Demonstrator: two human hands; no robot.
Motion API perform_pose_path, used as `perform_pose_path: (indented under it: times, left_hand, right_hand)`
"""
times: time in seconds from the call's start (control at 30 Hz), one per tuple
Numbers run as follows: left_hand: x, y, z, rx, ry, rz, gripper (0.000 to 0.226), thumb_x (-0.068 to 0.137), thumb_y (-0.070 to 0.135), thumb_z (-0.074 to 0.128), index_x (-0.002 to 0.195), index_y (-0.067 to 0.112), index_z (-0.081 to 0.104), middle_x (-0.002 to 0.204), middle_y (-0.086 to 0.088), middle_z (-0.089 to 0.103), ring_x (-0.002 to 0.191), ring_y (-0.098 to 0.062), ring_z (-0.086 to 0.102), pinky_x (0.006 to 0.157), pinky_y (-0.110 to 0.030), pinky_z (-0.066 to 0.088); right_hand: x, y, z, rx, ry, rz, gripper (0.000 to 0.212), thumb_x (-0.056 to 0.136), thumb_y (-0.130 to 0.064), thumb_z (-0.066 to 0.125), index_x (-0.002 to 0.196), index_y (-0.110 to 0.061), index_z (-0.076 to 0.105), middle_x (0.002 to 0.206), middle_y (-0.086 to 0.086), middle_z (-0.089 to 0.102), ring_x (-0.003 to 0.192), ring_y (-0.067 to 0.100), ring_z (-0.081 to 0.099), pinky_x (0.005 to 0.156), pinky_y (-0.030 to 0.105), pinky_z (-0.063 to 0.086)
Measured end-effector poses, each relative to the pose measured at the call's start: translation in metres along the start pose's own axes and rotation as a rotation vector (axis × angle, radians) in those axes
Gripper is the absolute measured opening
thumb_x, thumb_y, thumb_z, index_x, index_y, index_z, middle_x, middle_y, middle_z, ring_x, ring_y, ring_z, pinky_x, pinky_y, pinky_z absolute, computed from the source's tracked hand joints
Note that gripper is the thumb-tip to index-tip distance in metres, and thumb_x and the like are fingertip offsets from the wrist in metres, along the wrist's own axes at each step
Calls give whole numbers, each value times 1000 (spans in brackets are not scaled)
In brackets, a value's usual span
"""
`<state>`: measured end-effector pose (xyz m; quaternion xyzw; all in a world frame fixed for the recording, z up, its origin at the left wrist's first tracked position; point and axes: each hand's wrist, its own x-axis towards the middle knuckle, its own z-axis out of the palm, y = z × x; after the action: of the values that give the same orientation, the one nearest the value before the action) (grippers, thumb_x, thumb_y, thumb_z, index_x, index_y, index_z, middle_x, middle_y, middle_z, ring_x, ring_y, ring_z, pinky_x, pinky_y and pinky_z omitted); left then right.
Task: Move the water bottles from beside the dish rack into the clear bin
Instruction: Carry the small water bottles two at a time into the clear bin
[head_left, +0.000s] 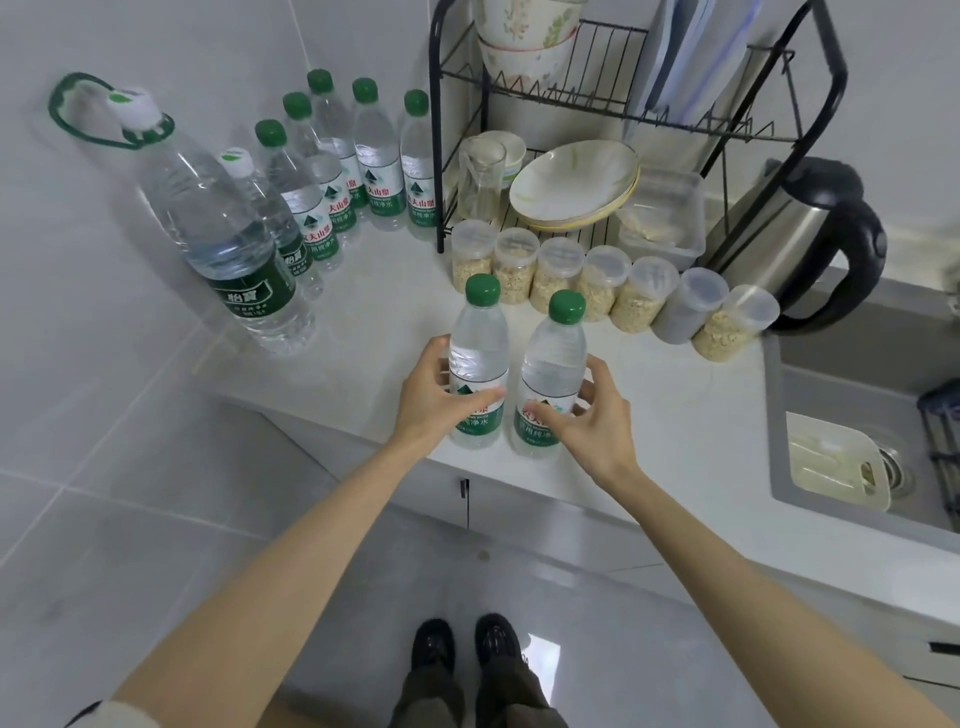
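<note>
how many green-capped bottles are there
7: one bottle in the left hand, a second bottle in the right hand, five standing bottles left of the dish rack; the large white-capped bottle may hide more.

A row of clear lidded plastic jars of pale grain (602, 291) stands on the white surface (675, 415), with a steel electric kettle with a black handle (779, 234) behind its right end. A cream plastic tray (826, 457) lies in the grey sink (852, 384).

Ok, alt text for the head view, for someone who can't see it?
The left hand grips the left bottle and the right hand the right bottle, both green-capped and upright at the front edge of the counter. Beside the dish rack, at the back left, stand more bottles; jars, a kettle and a sink lie to the right.
</note>
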<state>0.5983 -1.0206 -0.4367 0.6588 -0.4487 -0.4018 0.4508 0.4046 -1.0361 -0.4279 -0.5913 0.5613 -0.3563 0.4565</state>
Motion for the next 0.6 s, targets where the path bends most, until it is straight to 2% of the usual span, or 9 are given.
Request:
perform_pose_path:
  times: [0.07, 0.17, 0.33, 0.4, 0.53, 0.6]
  left_hand:
    - [-3, 7, -1, 38, -27, 20, 66, 56, 31, 89, 110, 35, 51, 105, 14, 66, 99, -8, 63, 78, -17, 48]
    - [-8, 23, -5, 62, -57, 55, 69, 54, 37, 89, 111, 33, 51, 106, 11, 66, 98, -9, 63, 78, -19, 48]
    - [-11, 67, -3, 52, -92, 137, 66, 57, 29, 90, 112, 36, 54, 104, 14, 67, 96, -2, 63, 72, -8, 46]
    - [-13, 89, 1, 19, -132, 194, 66, 57, 25, 91, 112, 35, 55, 105, 14, 68, 96, -3, 64, 71, -6, 47]
    - [-15, 133, 10, -15, -213, 318, 66, 55, 26, 92, 111, 36, 58, 109, 11, 69, 101, -9, 65, 82, -22, 51]
    - [-17, 154, 15, -17, -256, 385, 68, 50, 36, 90, 108, 43, 56, 110, 12, 69, 102, -8, 65, 84, -25, 52]
  right_hand:
    - [-1, -8, -4, -1, -18, -1, 66, 72, -20, 84, 126, -26, 46, 97, -9, 69, 85, -6, 66, 77, 17, 53]
    - [-6, -22, -15, 30, -14, -5, 69, 70, -21, 86, 126, -25, 46, 94, -10, 70, 85, 2, 69, 77, 24, 56]
    - [-17, -59, -45, 80, 40, -66, 68, 69, -15, 86, 124, -24, 47, 92, -12, 73, 84, 4, 71, 74, 22, 56]
    - [-27, -78, -61, 82, 86, -108, 65, 69, -13, 86, 121, -22, 49, 93, -16, 73, 89, 3, 70, 77, 26, 57]
    - [-48, -112, -93, 31, 168, -190, 63, 68, -16, 87, 117, -27, 50, 104, -11, 72, 99, 6, 68, 89, 35, 55]
    - [-61, -127, -108, 7, 208, -211, 64, 68, -14, 86, 119, -26, 49, 104, -11, 72, 96, 5, 69, 89, 32, 55]
